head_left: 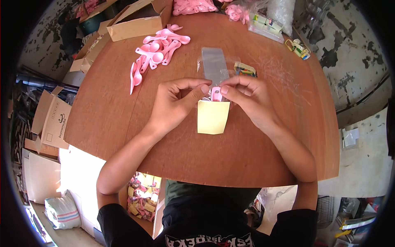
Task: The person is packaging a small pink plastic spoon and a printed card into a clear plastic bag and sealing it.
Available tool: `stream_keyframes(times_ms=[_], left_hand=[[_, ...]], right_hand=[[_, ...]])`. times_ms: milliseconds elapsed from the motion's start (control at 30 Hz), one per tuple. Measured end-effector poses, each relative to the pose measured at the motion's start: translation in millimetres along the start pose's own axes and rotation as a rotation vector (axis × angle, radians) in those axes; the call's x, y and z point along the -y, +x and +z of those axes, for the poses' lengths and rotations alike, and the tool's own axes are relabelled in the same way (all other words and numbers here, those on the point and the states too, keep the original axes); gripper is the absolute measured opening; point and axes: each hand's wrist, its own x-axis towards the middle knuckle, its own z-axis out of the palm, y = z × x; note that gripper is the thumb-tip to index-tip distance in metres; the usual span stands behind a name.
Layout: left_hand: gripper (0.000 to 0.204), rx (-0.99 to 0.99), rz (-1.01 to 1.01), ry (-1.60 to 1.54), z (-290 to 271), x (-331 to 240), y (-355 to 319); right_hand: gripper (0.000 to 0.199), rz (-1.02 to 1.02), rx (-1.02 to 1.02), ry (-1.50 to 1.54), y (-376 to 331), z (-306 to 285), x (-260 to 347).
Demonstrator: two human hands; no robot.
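At the middle of the table, my left hand (175, 101) and my right hand (252, 98) pinch with thumb and forefinger on either side of a clear plastic bag (204, 98). A pink spoon handle (216, 93), with a slot near its end, shows between the fingertips. Below it hangs or lies a yellow card (213, 117), toward me; whether it is inside the bag I cannot tell. The spoon's bowl is hidden. Just beyond my hands lies a stack of flat clear bags (214, 64). Loose pink spoons (162, 46) are heaped at the far left.
The brown wooden table (164, 164) has an open cardboard box (138, 26) at its far left edge. Small printed packets (245, 69) lie beyond my right hand. Clear plastic strands (284, 76) and a rubber-banded bundle (299, 48) sit farther right. Below the near edge is a box of packed items (143, 195).
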Motion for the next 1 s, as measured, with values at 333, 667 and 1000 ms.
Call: stream_keyframes(times_ms=[333, 667, 1000], left_hand=[[0.024, 0.036, -0.038, -0.016, -5.3, 6.4, 3.0], [0.025, 0.023, -0.033, -0.018, -10.6, 15.5, 7.6], [0.021, 0.068, 0.021, 0.057, -18.2, 21.8, 10.6]], right_hand=[[0.023, -0.033, 0.045, 0.038, 6.8, -12.8, -16.6], [0.02, -0.069, -0.006, -0.005, 9.8, -11.8, -24.9], [0.016, -0.167, 0.022, 0.003, 13.8, -17.0, -41.5]])
